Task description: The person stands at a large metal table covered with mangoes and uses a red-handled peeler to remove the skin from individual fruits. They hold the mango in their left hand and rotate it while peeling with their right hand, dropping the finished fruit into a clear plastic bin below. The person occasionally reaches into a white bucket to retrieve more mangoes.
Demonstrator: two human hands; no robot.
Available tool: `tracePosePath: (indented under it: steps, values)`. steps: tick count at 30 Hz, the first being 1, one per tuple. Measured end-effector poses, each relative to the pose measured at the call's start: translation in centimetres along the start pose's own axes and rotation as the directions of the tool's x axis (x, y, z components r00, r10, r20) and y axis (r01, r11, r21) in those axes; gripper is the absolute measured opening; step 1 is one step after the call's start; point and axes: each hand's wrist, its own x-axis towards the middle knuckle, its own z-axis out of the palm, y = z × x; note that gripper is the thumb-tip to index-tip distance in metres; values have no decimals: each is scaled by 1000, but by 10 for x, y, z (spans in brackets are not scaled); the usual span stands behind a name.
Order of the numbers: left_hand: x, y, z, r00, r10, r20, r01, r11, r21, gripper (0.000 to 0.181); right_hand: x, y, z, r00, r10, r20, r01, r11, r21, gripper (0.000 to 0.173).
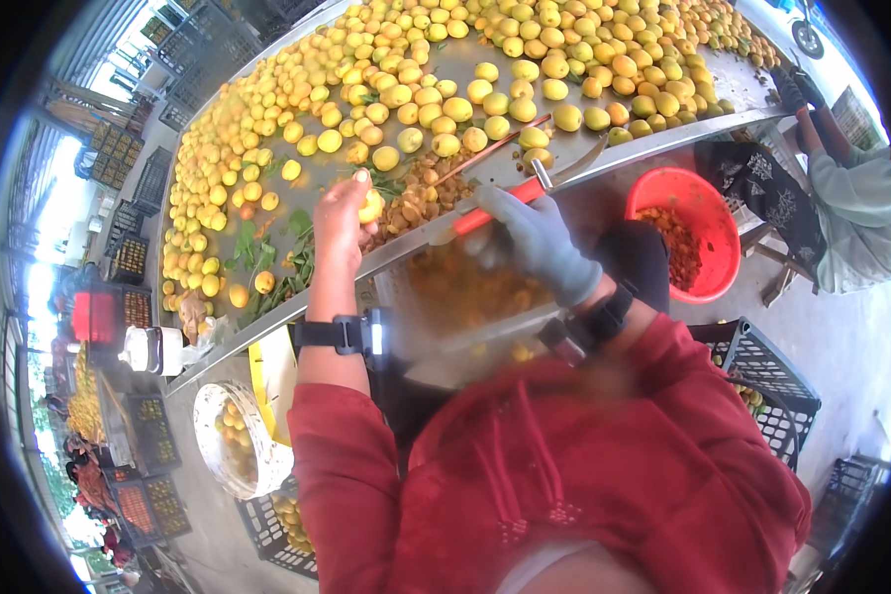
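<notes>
My bare left hand (pixel 341 219) holds a yellow apricot-like fruit (pixel 371 206) between thumb and fingers, over the near edge of a metal table (pixel 445 67). My right hand (pixel 531 237), in a grey glove, is closed around the red handle of a curved knife (pixel 501 208), whose hooked blade points up to the right. Brown pits (pixel 419 197) lie heaped on the table between the hands. Many yellow and orange fruits (pixel 386 96) spread beyond. A thin reddish stick (pixel 494 148) lies among them. Green leaves (pixel 260 256) are left of my left hand.
A red basin (pixel 724 215) with orange fruit pieces stands at right, near a seated person (pixel 854 208) with dark gloves. A black crate (pixel 787 371) is at lower right. A white bucket (pixel 208 438) with fruit stands at lower left. The metal table rim (pixel 638 145) crosses before me.
</notes>
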Motion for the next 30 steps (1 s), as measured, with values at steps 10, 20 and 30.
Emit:
tracePosePath:
  steps: [10,20,30]
  values:
    - [23,2,10,995,99,-16,-87,931,353,21,8,5,-18,999,-23,-31,25,997,77,34]
    - [-27,6,16,847,83,524,-420,710,565,34,5,-5,-36,999,15,-46,-13,998,57,31]
    - [-4,12,13,873,65,484,-398,669,628,33,14,-10,-37,995,86,49,-86,996,0,34]
